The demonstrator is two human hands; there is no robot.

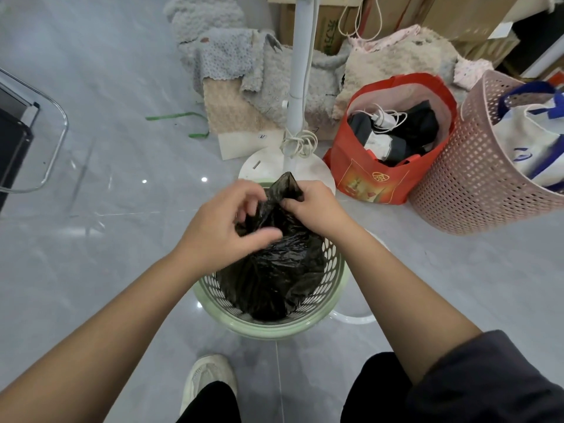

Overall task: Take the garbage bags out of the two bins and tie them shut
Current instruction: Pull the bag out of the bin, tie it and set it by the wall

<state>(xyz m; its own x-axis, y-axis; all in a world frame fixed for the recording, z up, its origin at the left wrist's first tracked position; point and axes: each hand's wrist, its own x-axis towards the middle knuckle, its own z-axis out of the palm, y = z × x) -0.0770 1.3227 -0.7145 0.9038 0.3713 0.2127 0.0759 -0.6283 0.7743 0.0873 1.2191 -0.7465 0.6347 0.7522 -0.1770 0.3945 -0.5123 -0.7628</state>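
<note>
A black garbage bag stands in a pale green perforated bin on the floor in front of me. Its top is gathered into a bunch above the bin. My left hand grips the gathered plastic on the left side. My right hand pinches the bag's neck from the right, with a tip of plastic sticking up between the two hands. A white rim of a second bin shows behind my right forearm; most of it is hidden.
A white fan stand and its round base sit just behind the green bin. A red bag of clothes and a pink perforated basket stand at the right. Blankets and cardboard boxes lie at the back. A chrome chair frame is at the left.
</note>
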